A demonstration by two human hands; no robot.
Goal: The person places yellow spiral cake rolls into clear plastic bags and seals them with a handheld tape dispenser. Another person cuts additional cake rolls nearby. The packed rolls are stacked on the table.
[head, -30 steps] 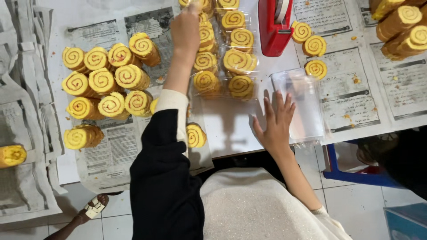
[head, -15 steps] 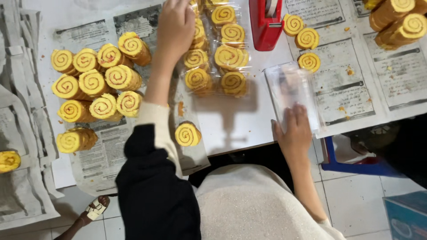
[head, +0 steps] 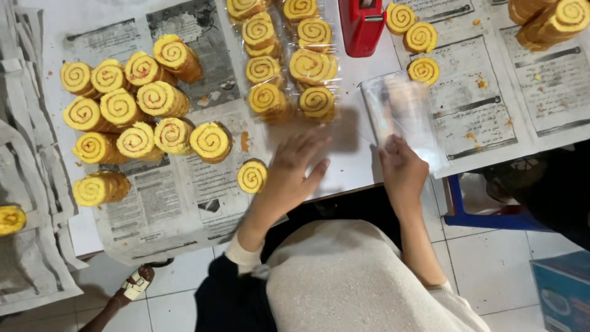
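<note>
My left hand [head: 294, 169] hovers open, fingers spread, just above the table beside a single yellow swirl roll slice in a clear bag [head: 252, 176]. My right hand [head: 402, 167] rests on a stack of clear plastic bags [head: 399, 110] and pinches the near end of one. Beyond my left hand lie bagged swirl rolls [head: 289, 61] in two rows. A heap of unwrapped roll slices [head: 132, 110] sits to the left on newspaper.
A red tape dispenser [head: 362, 24] stands at the far edge. Three loose slices [head: 418, 43] lie right of it, more rolls [head: 553, 18] at the top right. Newspaper [head: 479, 104] covers the table. A blue stool [head: 485, 215] and a box [head: 562, 289] stand on the floor.
My left hand has drawn back from the far bagged rolls to the near edge by the single slice. My right hand slid from flat on the table onto the bag stack.
</note>
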